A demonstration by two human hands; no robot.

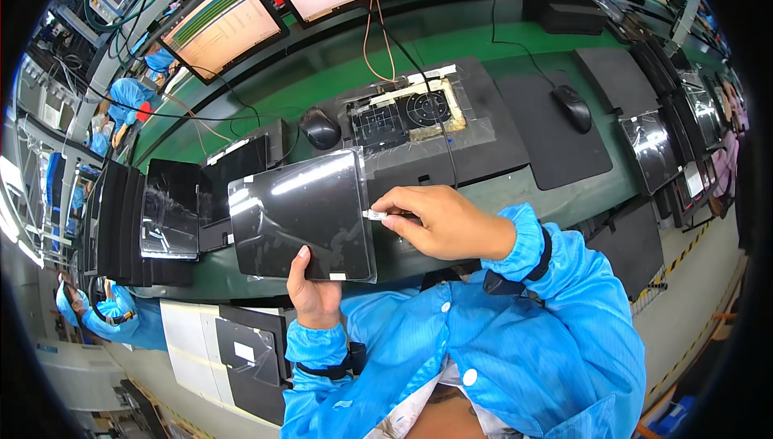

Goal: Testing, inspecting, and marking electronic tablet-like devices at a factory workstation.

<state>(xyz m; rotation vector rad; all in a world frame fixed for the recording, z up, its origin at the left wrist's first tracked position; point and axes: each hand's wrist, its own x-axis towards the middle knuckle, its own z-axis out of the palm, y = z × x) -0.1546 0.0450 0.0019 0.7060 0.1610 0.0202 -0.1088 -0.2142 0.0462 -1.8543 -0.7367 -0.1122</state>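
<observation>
My left hand (316, 296) grips the lower edge of a black tablet (294, 217), its thumb on the glossy film-covered face. The tablet is tilted above the near edge of the bench. At its right edge, my right hand (455, 223) pinches a small white cable plug (375, 215) between thumb and fingers. The plug's tip meets the tablet's edge; whether it is inserted I cannot tell. A black cable (443, 129) hangs from above and runs down behind my right hand.
Behind the tablet lies a black pad with a taped cut-out (415, 113), beside a black mouse (320, 128). Another mouse (572, 109) rests on a dark mat (555, 149). More tablets stand in a rack at left (171, 209) and at right (651, 149). Monitors (225, 28) stand at the back.
</observation>
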